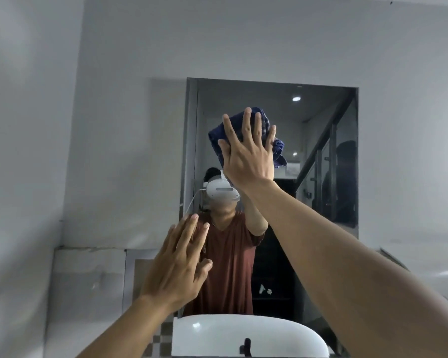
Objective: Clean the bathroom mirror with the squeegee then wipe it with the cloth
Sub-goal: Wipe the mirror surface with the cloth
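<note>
The bathroom mirror (326, 120) hangs on the grey wall straight ahead and reflects a person in a red shirt. My right hand (248, 151) is raised with its fingers spread and presses a dark blue cloth (217, 135) flat against the upper left part of the glass. My left hand (179, 264) is lower, open with fingers apart, resting at the mirror's lower left edge and holding nothing. No squeegee is in view.
A white washbasin (248, 334) with a black tap (246, 347) sits right below the mirror. Grey walls (62, 125) close in on the left and above. A patch of checkered tile (163, 334) shows left of the basin.
</note>
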### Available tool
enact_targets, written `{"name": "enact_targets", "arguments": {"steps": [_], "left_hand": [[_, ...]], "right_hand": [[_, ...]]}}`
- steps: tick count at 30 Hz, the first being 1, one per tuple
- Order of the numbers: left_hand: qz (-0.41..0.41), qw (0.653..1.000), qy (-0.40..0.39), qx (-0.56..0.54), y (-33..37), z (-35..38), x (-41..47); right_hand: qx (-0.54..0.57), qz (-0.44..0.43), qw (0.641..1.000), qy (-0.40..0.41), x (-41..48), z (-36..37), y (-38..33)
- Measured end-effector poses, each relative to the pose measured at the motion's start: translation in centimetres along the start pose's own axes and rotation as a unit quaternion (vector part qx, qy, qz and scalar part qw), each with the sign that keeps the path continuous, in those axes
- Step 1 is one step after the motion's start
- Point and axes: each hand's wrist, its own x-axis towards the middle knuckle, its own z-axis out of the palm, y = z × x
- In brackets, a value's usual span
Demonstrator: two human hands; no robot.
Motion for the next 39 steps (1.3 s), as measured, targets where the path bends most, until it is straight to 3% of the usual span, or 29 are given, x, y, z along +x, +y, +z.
{"name": "enact_targets", "arguments": {"steps": [9, 19, 27, 39], "left_hand": [[0.012, 1.0, -0.023, 0.0, 0.5, 0.1, -0.7], [-0.001, 0.999, -0.045, 0.002, 1.1, 0.7, -1.8], [0.015, 0.999, -0.043, -0.015, 0.9, 0.7, -1.9], [-0.001, 0.998, -0.057, -0.002, 1.3, -0.5, -1.4]], "right_hand": [[-0.02, -0.153, 0.988, -0.029, -0.5, 0.9, -3.0], [-0.049, -0.26, 0.96, -0.086, -5.1, 0.9, -2.4], [-0.05, -0.233, 0.967, -0.09, -8.4, 0.9, 0.3], [-0.059, -0.116, 0.99, -0.054, -9.9, 0.5, 6.2]]}}
